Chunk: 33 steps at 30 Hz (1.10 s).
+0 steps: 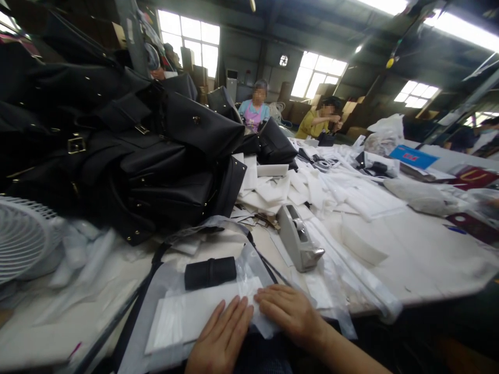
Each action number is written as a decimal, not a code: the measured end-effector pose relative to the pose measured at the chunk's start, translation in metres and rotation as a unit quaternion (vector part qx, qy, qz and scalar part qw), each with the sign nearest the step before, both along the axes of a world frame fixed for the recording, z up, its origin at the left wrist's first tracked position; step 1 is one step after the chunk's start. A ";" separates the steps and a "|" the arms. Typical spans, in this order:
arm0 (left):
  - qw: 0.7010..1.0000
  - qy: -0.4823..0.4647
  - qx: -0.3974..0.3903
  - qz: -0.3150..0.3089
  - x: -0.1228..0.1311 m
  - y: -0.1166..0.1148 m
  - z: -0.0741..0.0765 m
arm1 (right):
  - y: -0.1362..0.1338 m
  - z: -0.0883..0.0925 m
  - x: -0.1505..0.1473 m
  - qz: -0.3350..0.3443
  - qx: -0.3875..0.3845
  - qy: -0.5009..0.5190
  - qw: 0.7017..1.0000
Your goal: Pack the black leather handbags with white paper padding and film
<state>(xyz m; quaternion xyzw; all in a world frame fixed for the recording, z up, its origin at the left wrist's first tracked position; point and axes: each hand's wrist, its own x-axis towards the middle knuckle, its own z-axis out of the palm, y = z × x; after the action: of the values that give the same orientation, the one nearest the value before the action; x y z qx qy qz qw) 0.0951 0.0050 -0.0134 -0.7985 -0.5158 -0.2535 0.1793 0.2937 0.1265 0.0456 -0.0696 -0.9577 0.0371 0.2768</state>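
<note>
My left hand point(224, 335) lies with its fingers stretched out on a white foam sheet point(179, 317) near the front edge of the table. Beside it, my right hand point(290, 314) presses flat on the right end of the same sheet and the clear plastic film point(249, 265) there. Neither hand grips anything. Under the sheet is a black bag with translucent wrapping point(156, 291) over it, its dark strap point(268, 267) looping around. A small black rolled piece point(210, 272) with a band around its middle rests just beyond the sheet.
A grey tape dispenser point(298, 239) stands right of the bag. Black handbags point(163, 140) are heaped at the left, behind a white fan point(23, 239). White foam pieces point(278, 189) cover the table's middle. Two people point(253, 111) sit across the table, near a blue box point(414, 156).
</note>
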 end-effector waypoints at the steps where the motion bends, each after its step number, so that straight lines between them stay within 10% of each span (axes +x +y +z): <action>1: 1.000 -0.002 0.000 -0.002 0.000 0.000 -0.001 | 0.000 -0.002 0.000 -0.007 -0.017 0.006 1.000; 11: 0.998 -0.056 0.005 0.013 0.004 0.004 -0.001 | 0.002 0.003 -0.008 -0.170 -0.310 -0.086 0.931; 23: 0.993 -0.115 0.021 -0.013 0.004 0.007 0.002 | 0.016 0.002 -0.026 -0.246 -0.432 -0.146 0.855; 33: 0.999 -0.038 -0.003 -0.001 0.001 0.012 -0.008 | 0.020 -0.001 -0.042 -0.272 -0.433 -0.135 0.849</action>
<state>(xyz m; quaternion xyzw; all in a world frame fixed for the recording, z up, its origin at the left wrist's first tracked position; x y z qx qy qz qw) 0.0960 0.0172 -0.0217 -0.7892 -0.5224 -0.2824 0.1565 0.2514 0.1464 0.0444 -0.4448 -0.8151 0.3612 0.0851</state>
